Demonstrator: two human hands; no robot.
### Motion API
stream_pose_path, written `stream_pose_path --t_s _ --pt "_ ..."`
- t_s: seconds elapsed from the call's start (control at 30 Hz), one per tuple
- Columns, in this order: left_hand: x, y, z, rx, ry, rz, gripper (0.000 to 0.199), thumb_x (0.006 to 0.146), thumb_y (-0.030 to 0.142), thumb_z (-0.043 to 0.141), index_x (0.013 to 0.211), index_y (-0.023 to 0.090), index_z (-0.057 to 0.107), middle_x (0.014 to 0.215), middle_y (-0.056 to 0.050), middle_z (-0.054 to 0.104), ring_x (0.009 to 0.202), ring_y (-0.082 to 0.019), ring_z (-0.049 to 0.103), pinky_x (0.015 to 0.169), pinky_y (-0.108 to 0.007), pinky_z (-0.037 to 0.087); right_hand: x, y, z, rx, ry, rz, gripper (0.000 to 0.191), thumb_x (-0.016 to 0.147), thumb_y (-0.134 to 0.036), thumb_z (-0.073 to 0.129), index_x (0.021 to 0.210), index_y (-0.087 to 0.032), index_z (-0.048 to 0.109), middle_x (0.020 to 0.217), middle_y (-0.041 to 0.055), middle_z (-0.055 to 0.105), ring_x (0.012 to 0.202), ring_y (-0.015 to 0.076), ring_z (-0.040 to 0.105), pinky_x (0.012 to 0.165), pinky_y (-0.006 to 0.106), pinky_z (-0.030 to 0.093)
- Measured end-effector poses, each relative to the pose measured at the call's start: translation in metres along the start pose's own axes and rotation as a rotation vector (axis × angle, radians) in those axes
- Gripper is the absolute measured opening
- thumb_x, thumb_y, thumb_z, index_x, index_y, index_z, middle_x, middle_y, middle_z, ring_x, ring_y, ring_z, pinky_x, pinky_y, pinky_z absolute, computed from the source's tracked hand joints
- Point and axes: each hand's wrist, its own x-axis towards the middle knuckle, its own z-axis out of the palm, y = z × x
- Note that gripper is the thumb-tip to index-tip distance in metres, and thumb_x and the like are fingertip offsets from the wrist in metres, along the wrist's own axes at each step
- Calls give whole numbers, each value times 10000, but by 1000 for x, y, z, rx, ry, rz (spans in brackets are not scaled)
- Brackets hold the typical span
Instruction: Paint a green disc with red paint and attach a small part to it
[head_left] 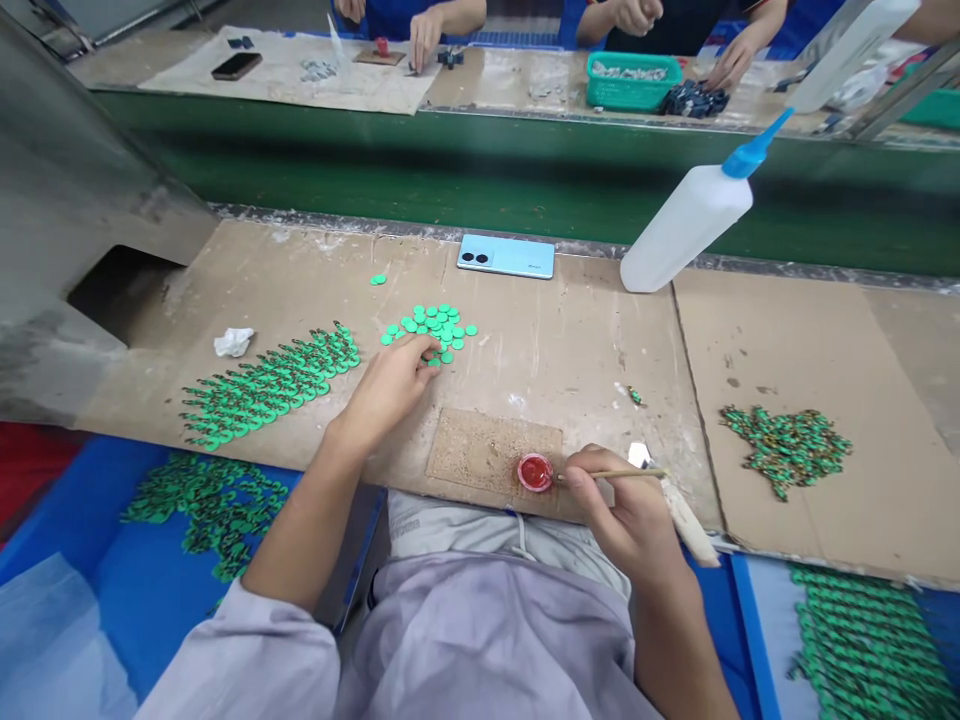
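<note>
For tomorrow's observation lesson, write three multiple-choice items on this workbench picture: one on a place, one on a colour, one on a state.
1. Where does the light blue phone lie?
A. at the far edge of the cardboard sheet
B. in the person's lap
C. on the blue tray

2. What colour is the small dish near the right hand?
A. yellow
B. red
C. white

3. How does the squeeze bottle stand?
A. upright
B. flat on its side
C. tilted, nozzle pointing up and right

Answers:
1 A: the phone lies flat by the green conveyor wall.
2 B: the dish shows red at the tip of the thin stick that the right hand holds.
3 C: its base rests on the bench and its blue nozzle is raised. The left hand touches the loose green discs.
</note>
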Motion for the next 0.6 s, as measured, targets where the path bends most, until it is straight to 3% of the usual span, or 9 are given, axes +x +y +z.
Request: stream_pose_path --t_s 0.33,0.6 --pt "3 5 -2 3 -23 -26 249 904 112 670 1131 201 721 1162 -90 778 1030 -275 722 1022 -409 542 6 7 10 -77 -37 -11 302 1049 -222 563 754 -224 625 797 46 759 711 184 728 635 283 575" --pt "4 3 -4 -77 -36 -22 219 870 112 671 1063 182 747 1003 -71 782 945 -255 722 926 -386 563 7 9 11 -78 -40 -33 306 1045 -185 563 743 -216 605 796 30 750 716 159 721 640 248 549"
